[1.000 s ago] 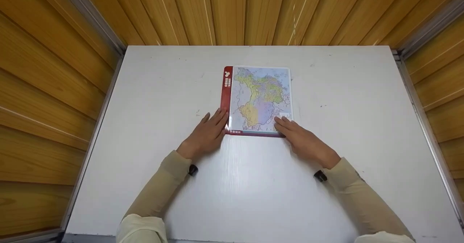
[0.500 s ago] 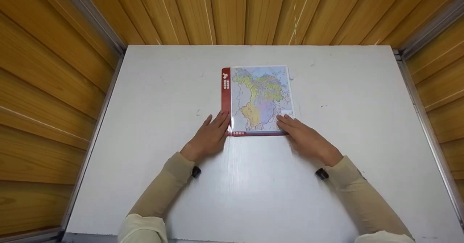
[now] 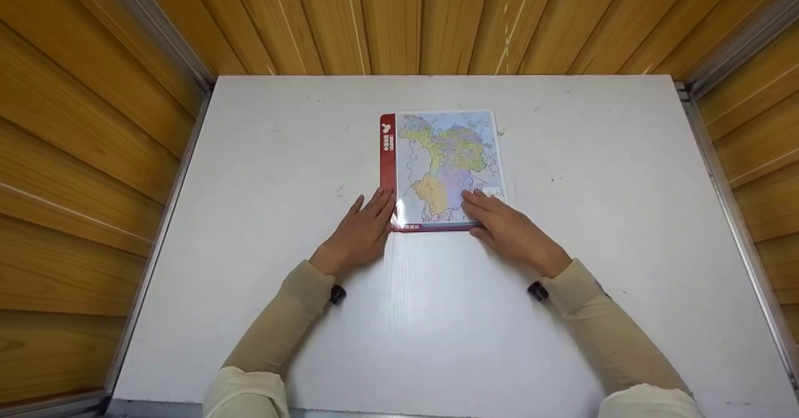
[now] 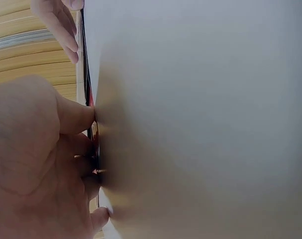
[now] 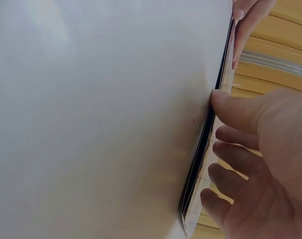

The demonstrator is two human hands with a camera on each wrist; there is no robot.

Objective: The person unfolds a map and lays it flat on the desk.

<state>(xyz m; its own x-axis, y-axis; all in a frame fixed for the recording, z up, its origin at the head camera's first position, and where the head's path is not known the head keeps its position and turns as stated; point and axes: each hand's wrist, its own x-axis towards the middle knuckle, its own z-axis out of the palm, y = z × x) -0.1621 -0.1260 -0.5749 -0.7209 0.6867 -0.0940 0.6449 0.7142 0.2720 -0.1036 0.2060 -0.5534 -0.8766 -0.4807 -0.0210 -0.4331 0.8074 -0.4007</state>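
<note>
Two hands (image 3: pixel 359 234) (image 3: pixel 515 231) touching one map (image 3: pixel 446 162), one table (image 3: pixel 287 156)

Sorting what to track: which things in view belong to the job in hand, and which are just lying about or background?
In the job:
map
left hand, fingers on the map's red strip
right hand, fingers on the map's near right corner

Background:
white table, under the map
wooden panels
black wrist devices
</note>
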